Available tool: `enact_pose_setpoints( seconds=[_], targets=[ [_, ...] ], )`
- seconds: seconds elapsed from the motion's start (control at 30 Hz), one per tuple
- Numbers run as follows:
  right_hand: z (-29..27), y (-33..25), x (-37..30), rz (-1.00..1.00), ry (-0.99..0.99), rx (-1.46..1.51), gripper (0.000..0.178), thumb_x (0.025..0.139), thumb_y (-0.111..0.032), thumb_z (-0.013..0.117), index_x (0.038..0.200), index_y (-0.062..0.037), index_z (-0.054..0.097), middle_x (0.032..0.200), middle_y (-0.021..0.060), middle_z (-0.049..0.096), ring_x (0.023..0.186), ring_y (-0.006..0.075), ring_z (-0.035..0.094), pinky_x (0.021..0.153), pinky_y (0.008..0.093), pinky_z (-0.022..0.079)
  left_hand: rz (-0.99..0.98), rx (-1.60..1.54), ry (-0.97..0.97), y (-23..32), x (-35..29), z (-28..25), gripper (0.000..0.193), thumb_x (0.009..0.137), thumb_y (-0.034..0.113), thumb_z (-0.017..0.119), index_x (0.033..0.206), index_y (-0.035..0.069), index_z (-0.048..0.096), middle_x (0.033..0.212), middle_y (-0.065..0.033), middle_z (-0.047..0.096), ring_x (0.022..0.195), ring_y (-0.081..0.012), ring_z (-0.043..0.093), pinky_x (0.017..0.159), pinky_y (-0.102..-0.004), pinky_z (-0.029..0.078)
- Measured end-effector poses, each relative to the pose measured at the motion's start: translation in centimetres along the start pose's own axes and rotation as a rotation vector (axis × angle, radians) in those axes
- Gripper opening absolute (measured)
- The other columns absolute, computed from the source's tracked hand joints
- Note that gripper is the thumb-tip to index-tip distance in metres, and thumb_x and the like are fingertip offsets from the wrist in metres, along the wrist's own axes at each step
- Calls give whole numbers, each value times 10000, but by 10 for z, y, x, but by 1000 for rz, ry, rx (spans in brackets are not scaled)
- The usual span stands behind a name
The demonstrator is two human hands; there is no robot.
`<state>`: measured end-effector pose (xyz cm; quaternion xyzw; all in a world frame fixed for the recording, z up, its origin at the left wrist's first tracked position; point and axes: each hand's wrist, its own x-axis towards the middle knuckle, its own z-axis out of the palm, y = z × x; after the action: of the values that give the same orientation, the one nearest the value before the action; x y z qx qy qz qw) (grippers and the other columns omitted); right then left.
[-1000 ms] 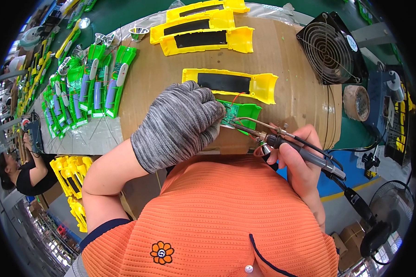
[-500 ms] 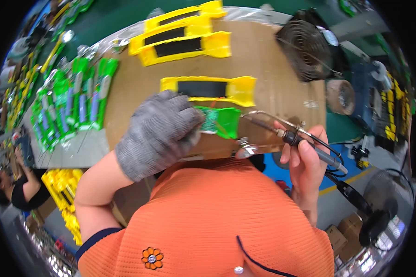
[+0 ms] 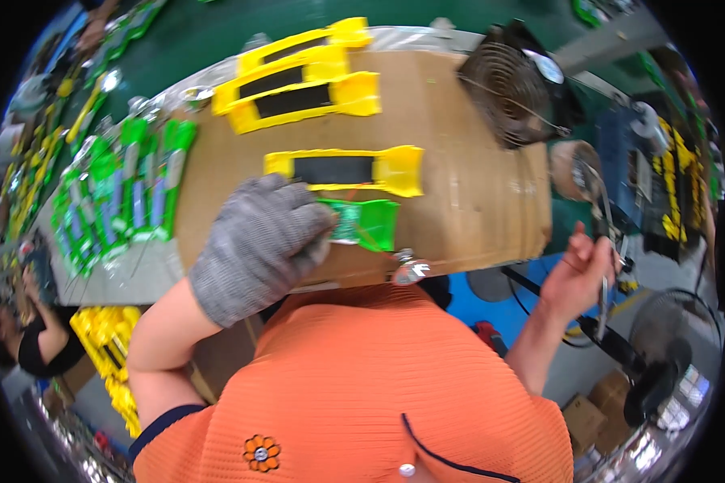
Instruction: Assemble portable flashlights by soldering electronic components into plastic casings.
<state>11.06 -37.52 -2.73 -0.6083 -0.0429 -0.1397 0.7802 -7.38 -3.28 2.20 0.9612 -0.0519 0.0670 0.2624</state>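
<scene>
My left hand (image 3: 258, 249), in a grey knitted glove, is closed over the left end of a green-wrapped circuit board (image 3: 354, 224). A thin reddish wire shows at its upper edge. Just beyond the board lies a yellow holder (image 3: 403, 171) with a black pad along its middle. My bare right hand (image 3: 576, 278) is off to the right, past the cardboard's edge. It grips a soldering iron (image 3: 603, 302), which now stands nearly upright in view and is blurred. Some of my right fingers stick out loosely; the hold is partly hidden.
Three more yellow holders (image 3: 294, 98) lie at the back of the cardboard sheet (image 3: 475, 201). Green-wrapped packs (image 3: 137, 193) are spread at the left. A fan (image 3: 507, 88) and a tape roll (image 3: 572, 171) stand at the right. A shiny clear-and-metal piece (image 3: 411, 267) sits at the front edge.
My right hand has moved right with the soldering iron, away from the green board, and the iron has turned more upright. My left hand keeps its place on the board; the whole view has shifted slightly.
</scene>
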Motion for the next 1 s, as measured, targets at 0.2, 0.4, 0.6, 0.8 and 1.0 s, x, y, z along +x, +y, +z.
enact_pose_setpoints(
  seconds=[0.2, 0.4, 0.6, 0.8, 1.0],
  targets=[
    [27, -15, -36, -22, -172, -109, 112, 978, -120, 476, 895, -48, 459, 592, 14, 388, 594, 141, 505, 899, 425, 489, -69, 397, 41, -12, 21, -18, 258, 827, 174, 721, 1062, 88, 660, 954, -91, 654, 910, -293, 612, 819, -408, 481],
    [54, -4, -57, 142, -325, 25, 100, 942, -90, 522, 986, -30, 456, 647, 80, 491, 578, 157, 523, 854, 399, 505, -59, 372, -251, -37, 29, -3, 392, 847, 173, 672, 1229, 99, 623, 1068, -69, 647, 1029, -277, 603, 899, -401, 481],
    [65, 8, -57, 211, -378, 61, 153, 934, -78, 580, 967, -39, 436, 727, 81, 529, 584, 150, 538, 863, 410, 522, 79, 346, -227, -7, -3, -18, 558, 801, 264, 723, 1321, 139, 563, 1146, -133, 582, 1066, -304, 566, 927, -420, 449],
    [69, 14, -54, 250, -337, 26, 149, 938, -78, 579, 949, -44, 434, 673, 47, 483, 585, 144, 530, 874, 410, 516, 127, 218, -128, -42, -22, -6, 691, 756, 112, 738, 1404, 119, 499, 1131, -188, 586, 931, -348, 601, 807, -443, 495],
    [65, 16, -52, 248, -330, 48, 110, 953, -62, 544, 950, -48, 435, 760, 117, 572, 595, 134, 522, 835, 371, 515, -101, 399, 29, -163, 67, -99, 640, 860, 88, 686, 1448, 118, 434, 1155, -191, 571, 1018, -372, 569, 917, -435, 487]
  ],
)
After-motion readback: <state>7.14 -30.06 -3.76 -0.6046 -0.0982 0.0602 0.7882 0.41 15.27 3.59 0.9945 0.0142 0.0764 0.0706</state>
